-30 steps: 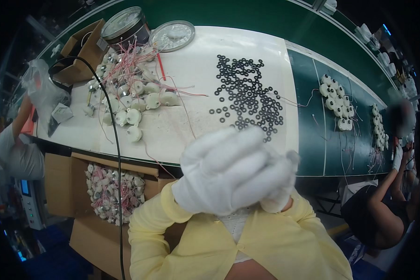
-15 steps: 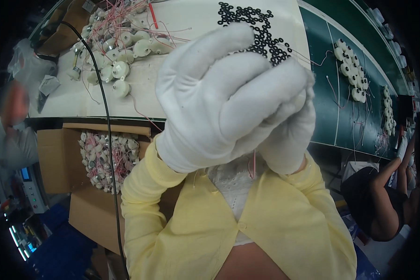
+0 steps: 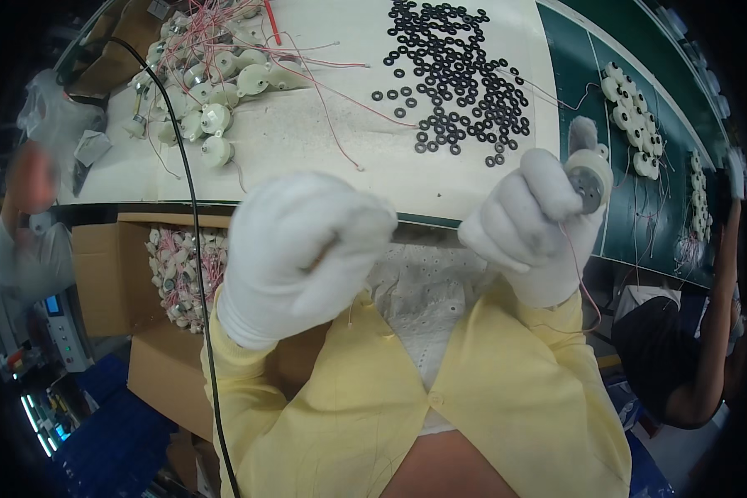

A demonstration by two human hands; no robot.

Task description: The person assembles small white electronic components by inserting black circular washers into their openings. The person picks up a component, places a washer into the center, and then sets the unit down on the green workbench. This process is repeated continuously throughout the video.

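Observation:
My right hand (image 3: 535, 220), in a white glove, grips a small motor (image 3: 588, 187) by its pale housing. The motor's round grey end faces up, and a thin pink wire hangs from it past my wrist. My left hand (image 3: 303, 253), also gloved in white, is at the table's near edge, apart from the right. Its fingers are curled in and slightly smeared; whatever is inside them, if anything, is hidden. Beyond both hands, many black rubber rings (image 3: 465, 83) lie scattered on the white tabletop (image 3: 332, 124).
Similar motors with tangled pink wires (image 3: 216, 87) are heaped at the far left. More fill a cardboard box (image 3: 108, 282) below the table. A black cable (image 3: 192, 199) crosses the left side. Rows of motors (image 3: 635, 120) lie on the green surface at right, near another person's arm (image 3: 722, 307).
My hands, together before, have parted: the left moved down and left, the right moved right with the motor. The black rings they covered are now in sight.

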